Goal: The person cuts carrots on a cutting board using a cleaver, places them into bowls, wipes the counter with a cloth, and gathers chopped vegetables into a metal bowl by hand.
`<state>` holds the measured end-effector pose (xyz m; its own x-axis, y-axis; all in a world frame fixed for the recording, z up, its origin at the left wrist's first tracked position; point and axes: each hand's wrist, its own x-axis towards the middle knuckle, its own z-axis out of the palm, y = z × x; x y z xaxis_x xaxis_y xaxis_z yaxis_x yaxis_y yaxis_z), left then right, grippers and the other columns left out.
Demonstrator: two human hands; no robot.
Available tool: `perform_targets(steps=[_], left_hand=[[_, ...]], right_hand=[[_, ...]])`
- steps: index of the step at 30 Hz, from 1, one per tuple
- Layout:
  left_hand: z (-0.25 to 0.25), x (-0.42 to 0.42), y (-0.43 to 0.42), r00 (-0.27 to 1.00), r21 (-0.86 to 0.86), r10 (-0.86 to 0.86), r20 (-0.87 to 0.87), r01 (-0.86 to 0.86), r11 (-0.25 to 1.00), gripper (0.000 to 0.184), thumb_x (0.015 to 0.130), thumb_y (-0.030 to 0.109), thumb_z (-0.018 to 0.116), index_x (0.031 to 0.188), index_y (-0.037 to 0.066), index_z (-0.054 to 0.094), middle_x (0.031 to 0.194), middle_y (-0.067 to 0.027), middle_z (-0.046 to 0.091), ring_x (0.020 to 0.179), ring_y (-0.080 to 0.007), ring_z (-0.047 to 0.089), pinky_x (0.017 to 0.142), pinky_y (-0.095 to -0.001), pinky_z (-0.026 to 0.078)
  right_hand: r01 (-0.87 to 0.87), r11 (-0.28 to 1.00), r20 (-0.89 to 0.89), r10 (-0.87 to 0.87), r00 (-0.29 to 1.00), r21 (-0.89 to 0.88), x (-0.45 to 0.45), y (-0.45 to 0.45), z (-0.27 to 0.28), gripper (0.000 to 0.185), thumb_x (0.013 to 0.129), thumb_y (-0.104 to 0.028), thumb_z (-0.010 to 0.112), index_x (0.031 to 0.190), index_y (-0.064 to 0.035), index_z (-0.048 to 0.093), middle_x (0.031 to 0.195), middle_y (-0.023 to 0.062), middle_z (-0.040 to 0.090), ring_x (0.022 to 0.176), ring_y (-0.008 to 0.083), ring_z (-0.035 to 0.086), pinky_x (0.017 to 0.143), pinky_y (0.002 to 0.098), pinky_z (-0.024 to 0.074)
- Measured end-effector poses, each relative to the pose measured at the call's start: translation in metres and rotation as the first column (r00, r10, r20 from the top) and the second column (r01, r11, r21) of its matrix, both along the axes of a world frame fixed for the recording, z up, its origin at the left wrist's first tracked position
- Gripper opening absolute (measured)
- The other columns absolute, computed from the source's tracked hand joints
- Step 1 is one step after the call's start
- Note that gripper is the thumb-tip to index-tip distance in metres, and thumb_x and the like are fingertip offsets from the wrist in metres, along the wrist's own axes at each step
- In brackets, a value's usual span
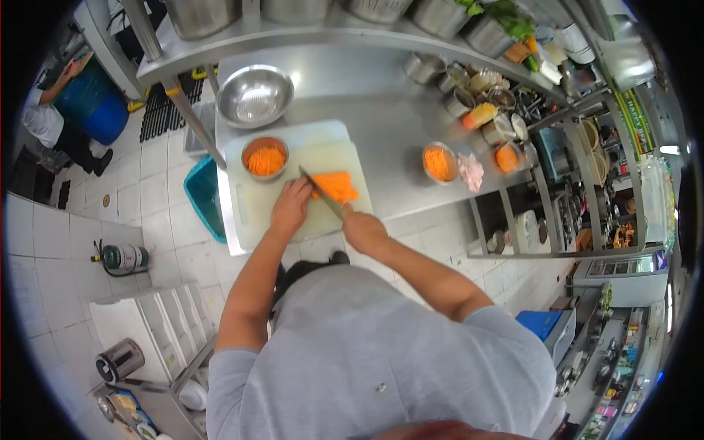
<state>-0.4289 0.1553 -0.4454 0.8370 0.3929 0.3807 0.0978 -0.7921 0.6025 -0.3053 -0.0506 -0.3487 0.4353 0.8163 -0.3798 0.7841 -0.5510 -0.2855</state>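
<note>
My right hand is wrapped round the handle of a kitchen knife, its blade slanting up and left over a white cutting board. Orange carrot pieces, which look thinly cut, lie in a pile against the blade's right side. Just left of the blade, my left hand rests on the board with its fingers bunched together; what lies under the fingertips is hidden. A metal bowl of shredded carrot stands on the board, beyond my left hand.
A large steel bowl sits behind the board on the steel table. Rightward are another bowl of carrot shreds, pale pink food and several containers. A shelf overhangs the back. A person stands far left.
</note>
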Motion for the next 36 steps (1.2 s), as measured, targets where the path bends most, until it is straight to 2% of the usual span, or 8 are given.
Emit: perform_targets(steps=[2,3,5,9,19,25,30,36], left_hand=[[-0.027,0.004,0.004,1.0,0.081,0.018,0.013,-0.019,0.997,0.038,0.093,-0.004,0.064,0.129,0.003,0.071,0.15,-0.0172,0.065,0.133,-0.0423,0.059,0.114,-0.0487,0.053],[-0.02,0.002,0.003,0.999,0.027,0.008,-0.038,-0.007,1.0,0.039,0.094,-0.003,0.063,0.132,0.003,0.071,0.151,-0.0187,0.065,0.136,-0.0427,0.058,0.115,-0.0496,0.052],[-0.014,0.003,-0.001,1.0,0.039,0.009,0.019,-0.01,0.999,0.035,0.093,-0.002,0.064,0.127,0.002,0.072,0.143,-0.0166,0.067,0.13,-0.0415,0.061,0.112,-0.0481,0.054],[-0.006,0.002,-0.002,0.997,0.07,-0.07,0.01,0.07,0.995,0.031,0.093,-0.001,0.066,0.123,0.002,0.072,0.135,-0.0131,0.068,0.124,-0.0375,0.063,0.108,-0.0447,0.056],[-0.003,0.007,-0.003,0.999,0.141,-0.048,-0.014,0.05,0.989,0.033,0.088,-0.003,0.066,0.118,0.005,0.073,0.133,-0.0105,0.069,0.123,-0.0345,0.064,0.107,-0.0427,0.057],[-0.003,0.008,-0.001,0.999,0.164,-0.034,0.016,0.03,0.986,0.031,0.086,-0.003,0.067,0.116,0.006,0.073,0.129,-0.0092,0.069,0.119,-0.0346,0.066,0.105,-0.0425,0.058],[-0.007,0.007,-0.002,1.0,0.156,-0.022,0.016,0.02,0.988,0.029,0.088,-0.001,0.067,0.115,0.006,0.073,0.128,-0.0094,0.069,0.119,-0.0343,0.066,0.102,-0.0425,0.059],[-0.007,0.007,-0.001,0.999,0.16,-0.026,0.021,0.022,0.987,0.03,0.088,0.0,0.067,0.117,0.005,0.072,0.129,-0.0106,0.07,0.119,-0.0339,0.066,0.102,-0.0426,0.059]], right_hand=[[0.011,1.0,-0.003,-0.011,1.0,-0.007,0.001,-0.014,-0.005,0.023,0.102,-0.007,0.051,0.123,0.0036,0.055,0.096,0.0284,0.077,0.094,0.0486,0.077,0.082,0.0615,0.0595],[0.032,0.999,-0.02,-0.032,0.999,-0.014,0.001,-0.019,-0.006,0.023,0.102,-0.007,0.052,0.122,0.0036,0.054,0.095,0.0286,0.077,0.094,0.049,0.077,0.082,0.0623,0.0592],[0.026,0.997,-0.043,-0.029,0.999,-0.076,0.008,-0.016,0.001,0.021,0.103,-0.008,0.051,0.119,0.0036,0.054,0.098,0.0298,0.076,0.095,0.0496,0.076,0.084,0.0629,0.0587],[0.031,0.999,-0.059,-0.031,0.998,0.005,0.011,-0.012,-0.002,0.019,0.103,-0.009,0.052,0.117,0.003,0.054,0.096,0.0288,0.076,0.093,0.0489,0.076,0.083,0.0614,0.0588],[0.015,0.995,-0.046,-0.019,0.999,-0.094,0.009,-0.009,0.073,0.02,0.103,-0.01,0.059,0.119,0.0028,0.056,0.093,0.0247,0.077,0.091,0.0437,0.077,0.083,0.0573,0.06],[-0.007,0.996,-0.058,0.002,0.998,-0.089,0.005,-0.008,0.064,0.015,0.105,-0.009,0.057,0.114,0.003,0.054,0.09,0.0259,0.075,0.089,0.0464,0.075,0.081,0.0579,0.059],[-0.001,0.998,-0.029,-0.001,1.0,-0.066,0.006,0.02,0.011,0.023,0.099,-0.003,0.057,0.121,0.0042,0.057,0.097,0.0271,0.077,0.093,0.0448,0.078,0.083,0.0569,0.0605],[0.006,0.997,-0.05,-0.01,0.999,-0.071,0.018,0.025,0.043,0.024,0.1,-0.003,0.057,0.122,0.005,0.057,0.096,0.0268,0.077,0.092,0.0446,0.078,0.083,0.0573,0.0602]])
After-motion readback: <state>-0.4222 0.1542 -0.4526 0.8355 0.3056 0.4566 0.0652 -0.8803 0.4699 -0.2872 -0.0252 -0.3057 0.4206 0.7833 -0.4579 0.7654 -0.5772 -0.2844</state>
